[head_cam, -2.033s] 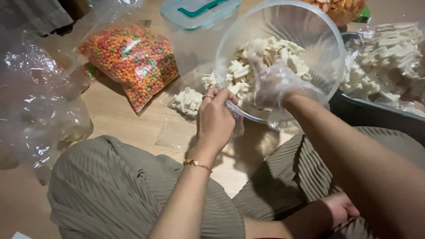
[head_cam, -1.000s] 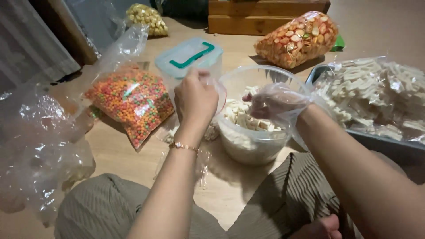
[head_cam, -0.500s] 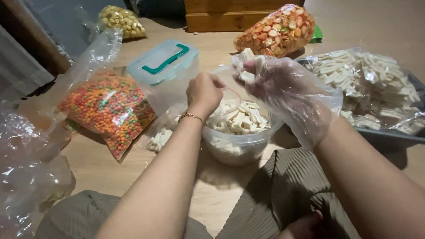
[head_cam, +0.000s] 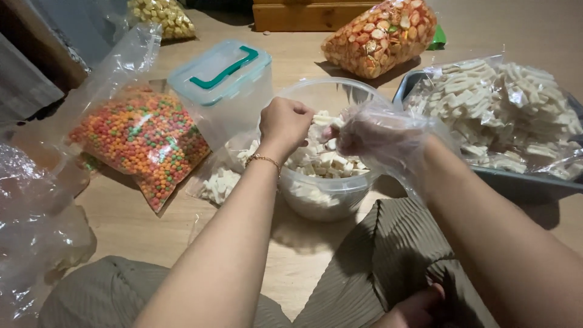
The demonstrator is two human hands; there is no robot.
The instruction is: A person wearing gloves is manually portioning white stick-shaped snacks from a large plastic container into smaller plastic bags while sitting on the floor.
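A clear plastic bowl point(head_cam: 322, 200) of white cracker pieces stands on the wooden floor in front of my knees. My left hand point(head_cam: 285, 124), bare with a thin bracelet, hovers over the bowl's left rim with its fingers closed. My right hand point(head_cam: 370, 138) wears a loose clear plastic glove and hangs over the bowl's right side. The two hands meet at a white cracker piece point(head_cam: 322, 119), pinched between their fingertips. Whether the left hand also grips thin clear plastic is hard to make out.
A bag of small orange, red and green snacks point(head_cam: 143, 146) lies left. Behind the bowl is a clear box with a green-handled lid point(head_cam: 221, 76). A small bag of white crackers point(head_cam: 221, 182) lies by the bowl. A grey tray point(head_cam: 516, 182) of white sticks is right, an orange cracker bag point(head_cam: 379, 39) behind.
My right hand has come down from above the bowl's far rim and now meets my left hand over the bowl. The view has shifted closer.
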